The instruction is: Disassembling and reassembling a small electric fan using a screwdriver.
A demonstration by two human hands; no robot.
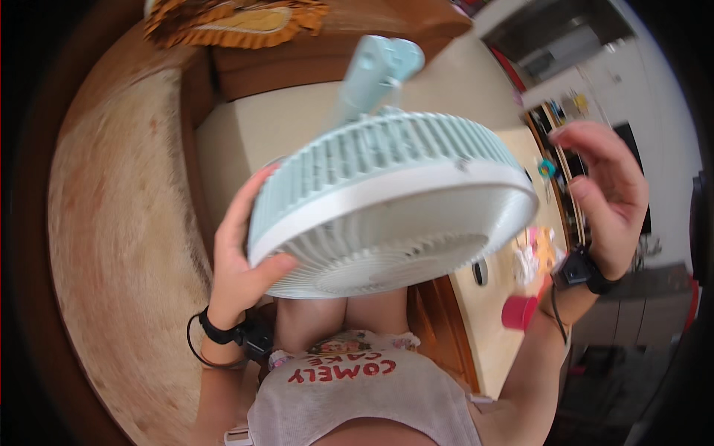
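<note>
I've got the pale green fan (390, 201) tipped up over my lap, my left hand (242, 260) clamped on its rim; my right hand (606, 197) hangs open beside it, touching nothing; next, I judge, that hand must steady the far edge.

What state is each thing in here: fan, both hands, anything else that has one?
fan: lifted off the surfaces, tilted, grille facing down toward the lap; blades hidden, spin unclear.
left hand: gripping the fan's left rim, thumb on the white band.
right hand: open, fingers curled, apart from the fan, holding nothing.
pink cup: on the table by the right wrist; contents not visible.
</note>
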